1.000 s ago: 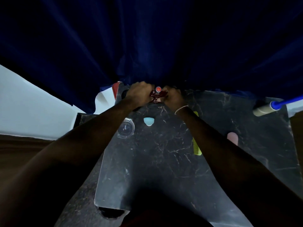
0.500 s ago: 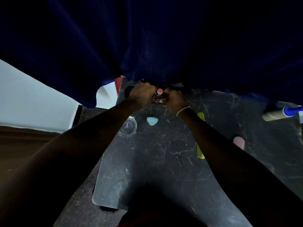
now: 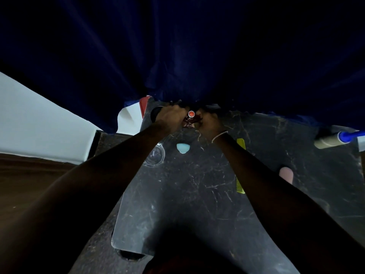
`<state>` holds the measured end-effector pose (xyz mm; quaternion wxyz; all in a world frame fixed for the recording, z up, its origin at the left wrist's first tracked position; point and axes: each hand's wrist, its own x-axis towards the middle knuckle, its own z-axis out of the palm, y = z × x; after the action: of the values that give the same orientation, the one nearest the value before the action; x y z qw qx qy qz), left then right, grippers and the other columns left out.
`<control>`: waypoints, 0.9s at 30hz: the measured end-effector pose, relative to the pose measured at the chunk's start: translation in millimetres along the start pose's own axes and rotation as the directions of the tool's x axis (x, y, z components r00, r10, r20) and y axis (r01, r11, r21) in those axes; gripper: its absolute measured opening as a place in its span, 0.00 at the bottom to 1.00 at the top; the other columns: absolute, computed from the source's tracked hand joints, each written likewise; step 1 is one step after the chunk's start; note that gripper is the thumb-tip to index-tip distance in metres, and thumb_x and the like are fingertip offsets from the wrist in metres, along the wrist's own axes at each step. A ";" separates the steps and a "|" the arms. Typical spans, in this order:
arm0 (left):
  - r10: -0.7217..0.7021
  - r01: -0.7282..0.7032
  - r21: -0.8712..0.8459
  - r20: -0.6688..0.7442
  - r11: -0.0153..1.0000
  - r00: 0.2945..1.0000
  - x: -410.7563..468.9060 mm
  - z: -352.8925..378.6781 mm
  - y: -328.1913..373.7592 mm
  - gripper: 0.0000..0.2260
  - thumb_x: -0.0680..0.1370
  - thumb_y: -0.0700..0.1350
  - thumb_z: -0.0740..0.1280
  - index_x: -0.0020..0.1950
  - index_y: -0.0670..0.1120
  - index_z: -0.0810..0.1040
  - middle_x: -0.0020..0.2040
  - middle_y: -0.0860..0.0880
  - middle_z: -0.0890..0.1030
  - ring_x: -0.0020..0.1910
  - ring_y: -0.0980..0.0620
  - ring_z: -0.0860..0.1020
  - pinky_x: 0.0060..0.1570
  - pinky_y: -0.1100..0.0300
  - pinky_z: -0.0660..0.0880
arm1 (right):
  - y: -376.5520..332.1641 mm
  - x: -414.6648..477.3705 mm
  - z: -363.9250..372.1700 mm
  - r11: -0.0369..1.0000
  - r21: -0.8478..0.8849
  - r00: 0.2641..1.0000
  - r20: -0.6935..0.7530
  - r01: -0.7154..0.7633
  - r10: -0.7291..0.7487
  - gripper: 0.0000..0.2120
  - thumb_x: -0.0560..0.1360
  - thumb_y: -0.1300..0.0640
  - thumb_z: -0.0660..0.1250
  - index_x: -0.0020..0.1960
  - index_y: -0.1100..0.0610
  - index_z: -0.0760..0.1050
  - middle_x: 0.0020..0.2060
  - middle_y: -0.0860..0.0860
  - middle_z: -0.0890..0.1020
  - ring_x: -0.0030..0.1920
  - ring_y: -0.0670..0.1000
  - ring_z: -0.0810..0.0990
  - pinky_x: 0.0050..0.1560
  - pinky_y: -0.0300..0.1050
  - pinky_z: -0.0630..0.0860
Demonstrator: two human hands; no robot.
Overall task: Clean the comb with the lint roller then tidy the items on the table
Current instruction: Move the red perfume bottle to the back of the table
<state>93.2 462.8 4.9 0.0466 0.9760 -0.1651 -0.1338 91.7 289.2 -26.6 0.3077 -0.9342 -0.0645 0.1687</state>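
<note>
Arms fill the near part of the view, dark and hard to see. The right arm hides the middle of the yellow comb [image 3: 240, 187], which lies flat on the black table [image 3: 187, 210]. Farther right, the lint roller [image 3: 328, 141] is cut off at the edge. At the far end, the left hand [image 3: 171, 118] and right hand [image 3: 209, 123] are both closed around a small dark red thing with an orange top [image 3: 190, 119]. What it is, I cannot tell.
</note>
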 end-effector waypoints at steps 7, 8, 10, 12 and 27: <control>0.009 -0.007 0.023 -0.079 1.000 0.997 -19.5 -3.0 -1.5 0.25 0.75 0.50 0.71 0.70 0.46 0.71 0.71 0.42 0.73 0.76 0.43 0.67 0.72 0.43 0.65 | 1.4 -15.4 -3.0 1.000 0.016 1.000 -0.005 -0.027 0.027 0.25 0.71 0.54 0.70 0.67 0.54 0.69 0.61 0.55 0.80 0.63 0.58 0.77 0.63 0.49 0.70; 0.004 -0.002 0.014 -0.097 1.000 0.995 -24.7 -4.2 -0.4 0.27 0.75 0.51 0.72 0.71 0.46 0.70 0.72 0.42 0.73 0.76 0.43 0.67 0.73 0.44 0.63 | 1.5 -20.5 -4.7 0.999 0.035 0.999 -0.020 -0.024 0.025 0.26 0.72 0.55 0.70 0.68 0.55 0.68 0.63 0.55 0.79 0.63 0.58 0.76 0.63 0.49 0.71; -0.018 0.017 -0.006 -0.145 1.000 0.989 -37.1 -6.2 2.4 0.29 0.75 0.52 0.71 0.74 0.47 0.69 0.73 0.43 0.72 0.76 0.43 0.66 0.74 0.45 0.60 | 1.0 -31.9 -8.7 0.998 0.067 0.998 -0.061 0.003 0.001 0.27 0.72 0.57 0.71 0.70 0.55 0.68 0.65 0.57 0.77 0.64 0.59 0.76 0.64 0.49 0.72; -0.041 0.032 -0.046 -0.212 0.998 0.976 -50.4 -6.7 6.6 0.30 0.76 0.53 0.70 0.76 0.46 0.67 0.74 0.44 0.71 0.76 0.43 0.66 0.75 0.45 0.57 | 0.1 -46.1 -13.6 0.997 0.073 0.994 -0.104 0.023 -0.015 0.28 0.72 0.56 0.71 0.70 0.55 0.68 0.66 0.57 0.76 0.64 0.59 0.75 0.64 0.49 0.73; 0.030 -0.100 -0.146 -0.418 0.984 0.908 -131.3 34.0 107.7 0.28 0.82 0.57 0.63 0.77 0.44 0.67 0.78 0.42 0.67 0.78 0.43 0.64 0.75 0.45 0.64 | 60.3 -191.5 -19.1 0.970 -0.239 0.929 -0.349 0.041 -0.125 0.30 0.76 0.41 0.63 0.73 0.54 0.65 0.73 0.55 0.69 0.73 0.56 0.67 0.67 0.60 0.70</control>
<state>-69.0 403.8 19.0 0.1653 0.9689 -0.1725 0.0645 -79.5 187.4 4.6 0.2122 -0.9746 -0.0656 -0.0277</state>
